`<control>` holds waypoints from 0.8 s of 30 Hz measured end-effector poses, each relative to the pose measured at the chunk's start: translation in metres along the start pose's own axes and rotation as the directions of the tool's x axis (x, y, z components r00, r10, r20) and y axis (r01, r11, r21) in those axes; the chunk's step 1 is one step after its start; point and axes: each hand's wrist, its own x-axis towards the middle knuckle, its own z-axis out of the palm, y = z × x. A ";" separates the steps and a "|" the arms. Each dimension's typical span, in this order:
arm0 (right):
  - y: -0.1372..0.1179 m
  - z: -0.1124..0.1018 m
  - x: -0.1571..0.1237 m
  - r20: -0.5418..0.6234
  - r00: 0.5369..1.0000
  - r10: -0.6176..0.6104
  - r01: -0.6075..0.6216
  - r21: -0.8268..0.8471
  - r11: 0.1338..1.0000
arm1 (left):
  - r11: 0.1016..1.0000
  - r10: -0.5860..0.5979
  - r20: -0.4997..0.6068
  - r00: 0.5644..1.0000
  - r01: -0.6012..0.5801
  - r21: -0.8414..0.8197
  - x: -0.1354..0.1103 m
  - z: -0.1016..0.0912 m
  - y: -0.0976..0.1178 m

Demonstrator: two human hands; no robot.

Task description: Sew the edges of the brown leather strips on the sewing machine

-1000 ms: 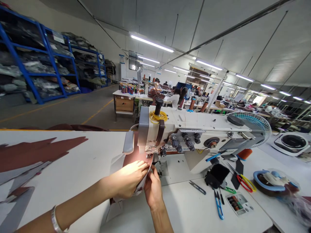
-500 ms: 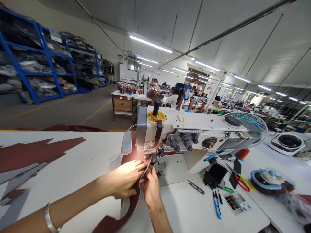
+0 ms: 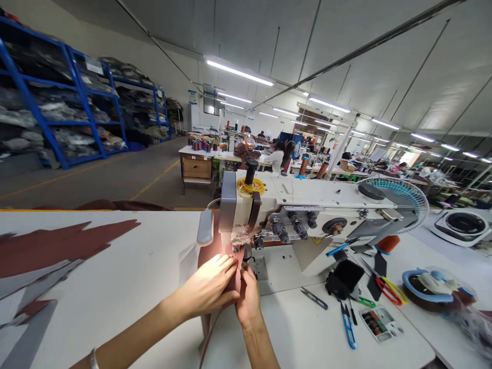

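My left hand [image 3: 209, 281] and my right hand [image 3: 248, 300] pinch a brown leather piece [image 3: 219, 269] from both sides, just below the presser foot [image 3: 239, 241] of a white industrial sewing machine [image 3: 307, 202]. The machine's lamp lights the leather and my left fingers brightly. A thin edge of the leather [image 3: 207, 333] hangs down below my hands. The needle area is partly hidden by the leather and the machine head.
Cut brown and grey pieces [image 3: 57, 246] lie on the white table [image 3: 115, 302] to the left. Blue thread snips [image 3: 348, 325], black snips [image 3: 314, 298], red-handled scissors [image 3: 388, 290] and a fan [image 3: 395, 200] are on the right. Co-workers sit at tables beyond.
My hands have drawn closer together around the leather. The large curved loop of leather below them has given way to a thin hanging edge. My view has shifted slightly.
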 end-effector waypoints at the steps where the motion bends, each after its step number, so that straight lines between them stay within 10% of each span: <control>1: 0.001 -0.002 0.001 -0.003 1.000 0.000 0.000 0.000 1.000 | 1.000 -0.015 -0.017 1.000 0.015 0.020 0.001 0.001 0.002; 24: -0.002 -0.019 0.011 0.055 0.991 0.118 -0.121 0.047 0.992 | 0.965 0.064 -0.126 0.990 -0.029 0.262 0.008 0.016 -0.007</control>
